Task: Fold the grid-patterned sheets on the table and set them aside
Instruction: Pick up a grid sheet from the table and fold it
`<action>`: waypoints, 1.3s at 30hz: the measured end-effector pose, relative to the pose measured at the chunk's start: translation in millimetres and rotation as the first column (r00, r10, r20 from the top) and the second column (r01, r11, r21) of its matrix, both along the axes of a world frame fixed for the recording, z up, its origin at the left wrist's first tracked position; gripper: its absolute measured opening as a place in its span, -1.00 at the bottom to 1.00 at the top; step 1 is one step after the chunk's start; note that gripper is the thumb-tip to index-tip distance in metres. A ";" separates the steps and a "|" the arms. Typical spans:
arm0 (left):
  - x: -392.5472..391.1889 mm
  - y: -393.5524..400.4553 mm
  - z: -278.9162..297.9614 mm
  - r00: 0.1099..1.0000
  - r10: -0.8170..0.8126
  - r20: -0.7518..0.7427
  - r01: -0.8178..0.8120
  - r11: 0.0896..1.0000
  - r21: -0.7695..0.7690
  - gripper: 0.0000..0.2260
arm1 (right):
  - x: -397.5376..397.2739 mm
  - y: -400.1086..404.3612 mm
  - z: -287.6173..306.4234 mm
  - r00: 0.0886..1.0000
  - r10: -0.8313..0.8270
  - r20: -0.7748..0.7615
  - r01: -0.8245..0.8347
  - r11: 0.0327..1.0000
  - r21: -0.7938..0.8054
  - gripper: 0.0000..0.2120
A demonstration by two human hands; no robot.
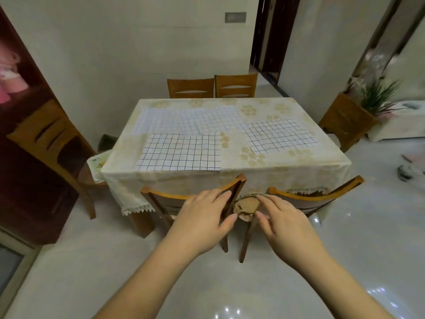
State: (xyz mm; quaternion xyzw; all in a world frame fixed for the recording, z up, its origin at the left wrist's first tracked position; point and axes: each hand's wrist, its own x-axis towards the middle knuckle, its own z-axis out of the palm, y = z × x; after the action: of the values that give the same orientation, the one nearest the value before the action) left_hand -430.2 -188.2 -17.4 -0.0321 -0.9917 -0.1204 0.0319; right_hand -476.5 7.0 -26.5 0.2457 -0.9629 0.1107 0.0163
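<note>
Three white grid-patterned sheets lie flat on a table (299, 166) covered with a cream floral cloth. One sheet (181, 151) with dark lines is at the near left, a second (281, 135) at the right, and a paler, wider one (186, 119) at the back left. My left hand (202, 221) and my right hand (285, 223) hover short of the table, over the tops of two near chairs, fingers spread, holding nothing. Neither hand touches a sheet.
Two wooden chairs (161, 195) (322, 195) stand tucked in at the table's near edge, between me and the sheets. Two more chairs (211, 87) are at the far side, one (50, 139) at the left, one (347, 120) at the right beside a plant (379, 95). Glossy floor (230, 284) lies below.
</note>
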 end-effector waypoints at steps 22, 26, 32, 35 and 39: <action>-291.1 108.9 -10.1 0.988 -0.151 0.021 0.152 0.985 -0.078 -0.40 | -282.7 109.2 -16.5 0.989 -0.100 0.107 0.113 0.987 -0.113 -0.49; -329.3 108.5 -16.3 0.987 -0.160 0.018 0.161 0.983 -0.093 -0.45 | -323.3 117.7 -19.9 0.980 -0.113 0.161 0.138 0.979 -0.152 -0.50; -388.7 95.7 -37.3 0.981 -0.191 0.035 0.193 0.979 -0.060 -0.48 | -373.7 101.3 -41.2 0.971 -0.123 0.204 0.156 0.976 -0.151 -0.51; -420.7 81.9 -48.2 0.974 -0.222 0.048 0.224 0.973 -0.051 -0.49 | -398.0 89.3 -51.2 0.966 -0.146 0.213 0.180 0.972 -0.150 -0.49; -464.7 59.5 -57.0 0.965 -0.256 0.054 0.258 0.966 -0.015 -0.49 | -426.5 74.2 -57.1 0.955 -0.187 0.228 0.215 0.971 -0.105 -0.49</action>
State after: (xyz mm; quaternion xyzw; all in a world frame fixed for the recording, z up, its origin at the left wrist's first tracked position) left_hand -894.8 -128.8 -74.5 -0.1576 -0.9809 -0.1132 -0.0099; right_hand -903.0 81.1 -83.6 0.1312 -0.9697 0.1964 -0.0618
